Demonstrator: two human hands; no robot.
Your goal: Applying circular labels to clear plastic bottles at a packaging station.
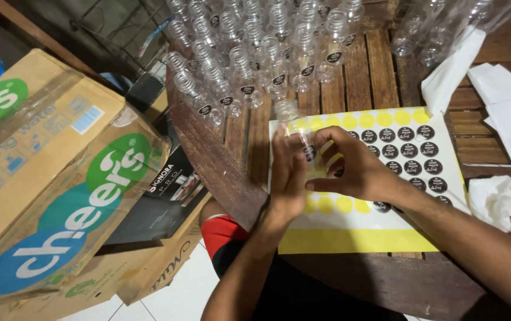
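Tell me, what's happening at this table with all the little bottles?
A person is holding a small clear plastic bottle in both hands over a yellow sticker sheet. The left hand steadies it, while the right hand presses a round black sticker onto its side. Many circles on the sheet are already bare; black stickers remain toward its right. Behind it stands a crowd of bottles, many already stickered. Cardboard boxes sit to the left of the wooden table.

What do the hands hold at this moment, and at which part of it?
Both the left hand and the right hand hold one small clear plastic bottle by its lower body, around its round black sticker.
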